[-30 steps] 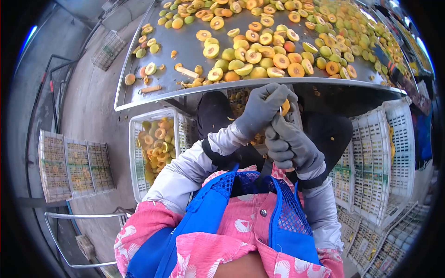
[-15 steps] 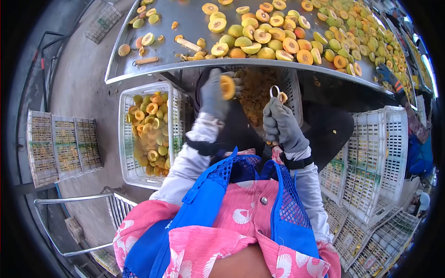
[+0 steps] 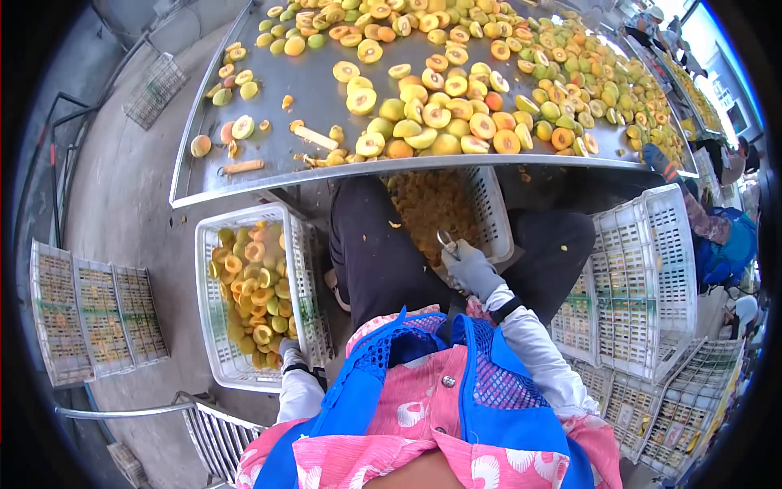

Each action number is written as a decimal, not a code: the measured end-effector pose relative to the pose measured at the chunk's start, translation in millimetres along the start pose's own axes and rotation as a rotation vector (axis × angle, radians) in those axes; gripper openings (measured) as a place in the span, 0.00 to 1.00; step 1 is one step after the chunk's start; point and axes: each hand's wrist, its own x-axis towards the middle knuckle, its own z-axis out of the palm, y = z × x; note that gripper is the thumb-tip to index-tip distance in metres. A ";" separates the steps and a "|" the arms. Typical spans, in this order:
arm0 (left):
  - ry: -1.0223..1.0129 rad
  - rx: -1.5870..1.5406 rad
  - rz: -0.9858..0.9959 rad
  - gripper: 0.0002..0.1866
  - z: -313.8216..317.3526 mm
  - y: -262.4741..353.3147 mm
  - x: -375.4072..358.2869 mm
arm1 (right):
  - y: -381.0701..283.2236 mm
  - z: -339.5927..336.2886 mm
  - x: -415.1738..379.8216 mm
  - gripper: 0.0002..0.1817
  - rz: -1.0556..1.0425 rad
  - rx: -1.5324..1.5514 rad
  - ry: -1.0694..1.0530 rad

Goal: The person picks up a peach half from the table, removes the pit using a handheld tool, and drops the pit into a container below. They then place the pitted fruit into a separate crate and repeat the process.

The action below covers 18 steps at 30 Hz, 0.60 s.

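My right hand (image 3: 474,270), in a grey glove, is closed around a coring tool whose metal loop (image 3: 444,238) sticks up past the fingers. It is held low between my knees, at the near side of a crate of scraps (image 3: 489,213). My left hand (image 3: 291,352), gloved too, is at the near right corner of a white crate (image 3: 213,326) on my left. That crate holds hollowed peach halves (image 3: 259,281). The left fingers are mostly hidden, so whether they hold anything does not show.
Ahead stands a metal table (image 3: 318,90) spread with halved peaches (image 3: 436,110); two wooden-handled tools (image 3: 243,166) lie near its edge. Stacked white crates (image 3: 643,277) are on my right, others (image 3: 98,314) far left. A metal-framed chair (image 3: 213,436) is behind left. A co-worker's gloved hand (image 3: 658,161) is at the right.
My left hand has moved from in front of me, with a peach half, down left to the crate. The bit of pulp at the loop is gone. My view has tilted up.
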 end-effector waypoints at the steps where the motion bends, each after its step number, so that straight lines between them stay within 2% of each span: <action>1: -0.114 -0.087 0.006 0.31 13.4 -17.5 23.1 | -13.3 -5.1 -7.0 0.18 0.073 0.063 -0.031; 2: -0.221 -0.170 0.011 0.33 11.3 -19.5 32.2 | -24.5 -10.0 -12.3 0.18 0.143 0.133 -0.066; 3: -0.126 0.218 0.203 0.31 -18.0 -1.2 12.1 | -29.1 -13.4 -15.5 0.17 0.170 0.193 -0.079; 4: 0.017 0.175 0.097 0.26 -44.4 23.3 -6.4 | -32.7 -15.9 -18.7 0.17 0.164 0.205 -0.079; 5: 0.328 0.130 0.105 0.21 -85.3 62.2 -54.4 | -35.7 -18.6 -20.9 0.17 0.164 0.268 -0.089; 6: 0.500 -0.070 0.192 0.18 -134.6 114.8 -99.5 | -36.3 -19.5 -21.0 0.17 0.167 0.329 -0.099; 8: 0.710 -0.372 0.616 0.14 -192.6 199.5 -141.8 | -33.3 -17.6 -16.3 0.17 0.181 0.345 -0.086; 9: 0.598 -0.471 0.667 0.13 -216.9 247.3 -161.1 | -34.0 -18.7 -15.8 0.18 0.191 0.380 -0.080; 11: 0.472 -0.753 0.957 0.13 -239.9 360.7 -226.7 | -39.1 -29.6 -17.1 0.20 0.234 0.399 -0.083; 12: 0.549 -0.481 1.204 0.16 -246.3 405.8 -234.6 | -31.4 -31.2 -12.9 0.20 0.231 0.409 -0.091; 13: 0.295 -0.632 1.158 0.18 -244.5 458.1 -260.6 | -18.6 -29.8 -9.2 0.20 0.133 0.362 -0.012; 14: 0.267 -0.553 1.297 0.19 -239.0 505.3 -276.7 | -4.2 -27.4 -5.0 0.21 0.035 0.315 0.068; 15: 0.296 -0.527 1.466 0.19 -224.1 551.6 -277.6 | 11.5 -23.1 0.2 0.21 0.010 0.393 0.079; 16: 0.214 -0.470 1.551 0.23 -213.3 594.4 -283.1 | 13.5 -31.2 -0.6 0.21 0.013 0.404 0.078; 18: 0.428 -0.133 1.741 0.29 -201.2 671.6 -297.1 | 5.8 -55.2 -13.3 0.19 0.067 0.583 0.043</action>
